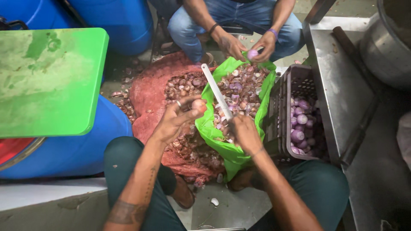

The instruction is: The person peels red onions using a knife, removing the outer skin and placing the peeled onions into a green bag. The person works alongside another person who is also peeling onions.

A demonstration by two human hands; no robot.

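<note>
My left hand [175, 122] holds a small reddish onion [199, 105] at its fingertips, above the edge of a red mesh sack [147, 96] full of unpeeled onions. My right hand [245, 132] grips a long white-bladed knife [216, 90] that points away from me over a green bag [218, 134] heaped with onion skins. Across from me a seated person's hands [250, 46] hold a peeled purple onion [252, 54] above the same bag.
A grey plastic crate [284, 92] with peeled purple onions stands to the right of the bag, against a steel counter [338, 81] with a big metal pot [387, 47]. A green board [47, 81] lies on a blue drum [77, 149] at left. Skins litter the floor.
</note>
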